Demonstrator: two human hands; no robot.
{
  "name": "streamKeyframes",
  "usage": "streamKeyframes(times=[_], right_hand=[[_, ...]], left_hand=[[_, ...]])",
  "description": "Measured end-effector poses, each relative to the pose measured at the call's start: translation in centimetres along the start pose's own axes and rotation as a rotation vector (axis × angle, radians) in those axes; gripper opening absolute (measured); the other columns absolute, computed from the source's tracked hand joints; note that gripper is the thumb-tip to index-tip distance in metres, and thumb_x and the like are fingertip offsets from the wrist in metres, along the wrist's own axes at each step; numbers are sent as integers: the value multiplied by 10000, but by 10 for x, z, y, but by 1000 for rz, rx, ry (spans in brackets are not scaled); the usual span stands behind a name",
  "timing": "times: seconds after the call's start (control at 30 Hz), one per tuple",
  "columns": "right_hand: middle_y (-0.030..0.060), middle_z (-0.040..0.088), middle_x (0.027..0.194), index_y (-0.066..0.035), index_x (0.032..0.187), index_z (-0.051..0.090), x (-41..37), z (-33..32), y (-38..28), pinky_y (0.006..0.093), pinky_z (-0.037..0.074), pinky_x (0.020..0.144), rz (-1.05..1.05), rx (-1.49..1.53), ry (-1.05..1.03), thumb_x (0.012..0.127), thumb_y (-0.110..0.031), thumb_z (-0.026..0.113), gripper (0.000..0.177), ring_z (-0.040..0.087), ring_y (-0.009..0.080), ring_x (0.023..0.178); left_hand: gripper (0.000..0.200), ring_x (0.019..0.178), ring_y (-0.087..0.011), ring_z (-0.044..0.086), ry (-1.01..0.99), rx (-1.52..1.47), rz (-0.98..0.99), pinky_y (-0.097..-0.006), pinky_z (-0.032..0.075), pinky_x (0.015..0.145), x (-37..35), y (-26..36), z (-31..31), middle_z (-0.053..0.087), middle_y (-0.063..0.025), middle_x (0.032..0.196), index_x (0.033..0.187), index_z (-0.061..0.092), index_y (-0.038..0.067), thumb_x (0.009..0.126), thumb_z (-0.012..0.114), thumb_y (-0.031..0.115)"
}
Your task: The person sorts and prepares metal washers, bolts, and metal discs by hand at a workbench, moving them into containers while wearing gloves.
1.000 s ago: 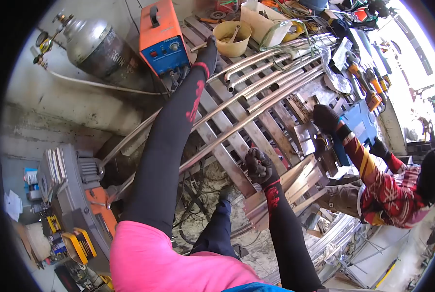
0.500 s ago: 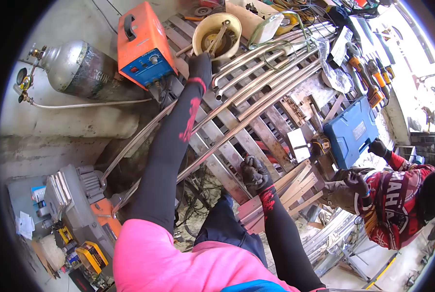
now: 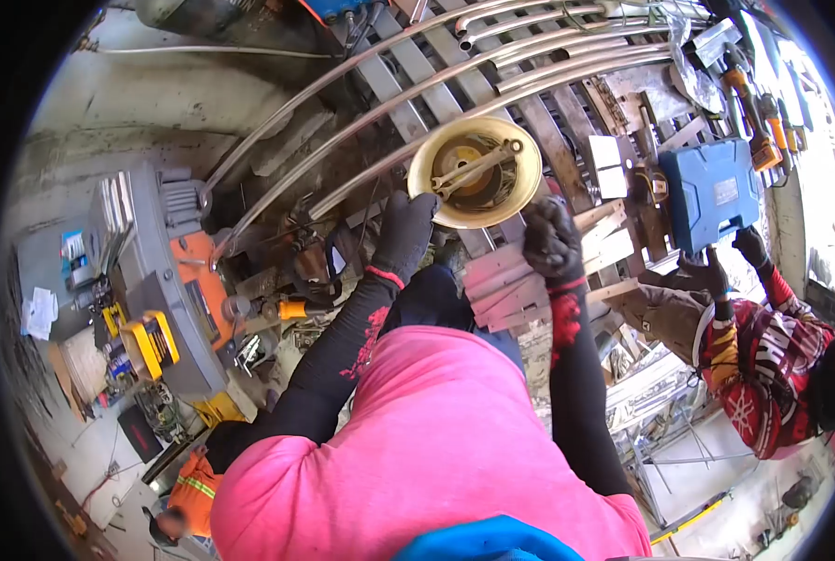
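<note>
A cream bucket [image 3: 416,178] rests near me at the front of the slatted metal rack. Inside it lie a combination wrench [image 3: 478,168] and a round disc-like piece; other contents are hard to make out. My left hand [image 3: 406,232], in a dark glove, is closed on the near-left rim of the bucket. Close to the bucket's right side is my right hand [image 3: 552,241], gloved, its fingers curled into a fist. Whether the right hand holds anything or touches the bucket is hidden.
Long shiny metal pipes [image 3: 408,89] cross the rack [image 3: 380,84]. A blue tool case [image 3: 712,192] and power tools [image 3: 765,140] are at the right, near a co-worker [image 3: 763,374]. Wooden strips [image 3: 506,285] lie before me. A grey machine [image 3: 170,271] stands at left.
The bucket has come from the far end of the rack toward me, with my left hand at its rim. My right hand has moved up and right. The view has shifted.
</note>
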State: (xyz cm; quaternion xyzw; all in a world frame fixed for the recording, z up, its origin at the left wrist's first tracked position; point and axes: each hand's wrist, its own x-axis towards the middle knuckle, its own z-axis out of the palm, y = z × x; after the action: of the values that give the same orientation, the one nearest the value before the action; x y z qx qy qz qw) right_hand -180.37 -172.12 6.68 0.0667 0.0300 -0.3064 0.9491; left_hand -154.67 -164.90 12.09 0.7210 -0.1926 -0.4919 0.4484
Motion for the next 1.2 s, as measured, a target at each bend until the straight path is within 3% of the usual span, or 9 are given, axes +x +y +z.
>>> streamKeyframes(times=[0.13, 0.2, 0.27, 0.37, 0.47, 0.57, 0.63, 0.97, 1.2], right_hand=[[42, 543, 827, -54, 1138, 579, -86, 28, 5, 157, 336, 348, -61, -122, 187, 1026, -199, 569, 183, 346, 15, 414], [30, 518, 818, -52, 1158, 564, -118, 28, 7, 170, 362, 403, -58, -252, 246, 983, -219, 642, 254, 418, 45, 512], [31, 521, 823, -51, 1163, 562, -147, 30, 17, 178, 370, 424, -80, -263, 278, 981, -224, 644, 265, 422, 59, 523], [33, 526, 830, -52, 1166, 564, -170, 30, 30, 192, 385, 460, -102, -264, 307, 975, -233, 654, 279, 427, 82, 534], [37, 532, 825, -52, 1162, 569, -183, 22, 37, 197, 377, 463, -130, -357, 374, 964, -261, 674, 307, 428, 87, 533], [41, 529, 805, -31, 1123, 556, -180, 14, 52, 202, 338, 447, -136, -239, 365, 958, -304, 677, 340, 422, 88, 511], [41, 529, 802, -25, 1102, 552, -169, 25, 64, 196, 346, 445, -188, -321, 402, 967, -278, 664, 308, 420, 84, 507], [49, 526, 827, -37, 1162, 569, -135, 37, 91, 161, 337, 396, -286, -199, 494, 955, -257, 681, 322, 412, 69, 520], [64, 525, 805, -56, 1047, 583, -113, 38, 96, 173, 303, 379, -364, -158, 602, 960, -176, 634, 157, 336, 69, 450]], left_hand=[[421, 679, -284, 676, -24, 470, 400, -417, 518, 584, 5, -38, -1, 599, -208, 831, 948, 656, -98, 928, 639, 322], [453, 662, -289, 666, -5, 258, 10, -400, 519, 600, 1, -25, 8, 617, -177, 787, 952, 665, -78, 942, 644, 375], [472, 672, -293, 674, -92, 295, 40, -396, 531, 637, -7, 3, -2, 643, -146, 759, 986, 671, -54, 937, 655, 415], [479, 689, -124, 639, 144, 797, 434, -312, 553, 681, -22, 52, 1, 678, -85, 834, 1218, 658, 2, 941, 671, 393], [436, 772, -217, 702, -129, 627, 624, -370, 572, 756, -12, 71, 18, 725, -142, 933, 1205, 682, 30, 917, 659, 356], [383, 901, -336, 708, -387, 1066, 815, -423, 553, 841, 42, 59, 63, 723, -200, 1040, 1120, 723, 50, 853, 656, 317], [381, 978, -408, 670, -673, 1441, 632, -467, 530, 870, 75, 42, 87, 706, -216, 1056, 1066, 726, 52, 798, 656, 312], [234, 918, -331, 697, -768, 841, 971, -396, 551, 784, 46, 102, 24, 709, -155, 985, 1052, 715, 67, 824, 719, 125], [268, 857, -149, 672, -715, 565, 754, -306, 532, 763, 53, 100, 13, 716, -92, 1003, 1123, 701, 25, 857, 716, 50]])
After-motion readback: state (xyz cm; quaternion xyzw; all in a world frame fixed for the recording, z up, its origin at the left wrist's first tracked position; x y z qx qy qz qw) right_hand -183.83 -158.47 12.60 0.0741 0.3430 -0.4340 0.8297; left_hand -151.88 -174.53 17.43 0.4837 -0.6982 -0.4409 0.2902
